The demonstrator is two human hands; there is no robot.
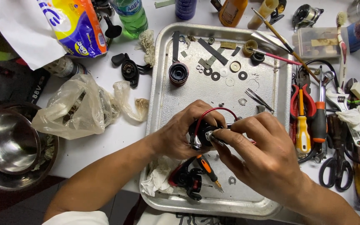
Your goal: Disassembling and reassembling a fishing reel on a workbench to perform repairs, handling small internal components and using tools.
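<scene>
1. Sitting between both hands over the middle of the metal tray (pixel 163 108), the black reel rotor (pixel 201 134) with its red wire bail (pixel 213 111) is the piece being worked; the bail arches up and away from the person, so the part's long line runs roughly left to right across the tray.
2. The left hand (pixel 184 131) wraps the rotor from its left side, fingers curled closed around the body, carrying its weight.
3. The right hand (pixel 259 154) comes in from the right, thumb and forefinger pinched narrow on a small silver fitting (pixel 210 136) at the rotor's near face; I cannot tell whether they also hold a thin tool.
4. Both hands touch the part, the left more fully.
5. Just below them lie a red-and-black reel body (pixel 186 177) and a small orange-handled screwdriver (pixel 209 168), beside a white rag (pixel 157 179).
6. Farther up the tray sit a dark spool (pixel 178 73), loose washers (pixel 215 76) and tweezers (pixel 258 99); pliers (pixel 303 100) lie right of the tray.
</scene>
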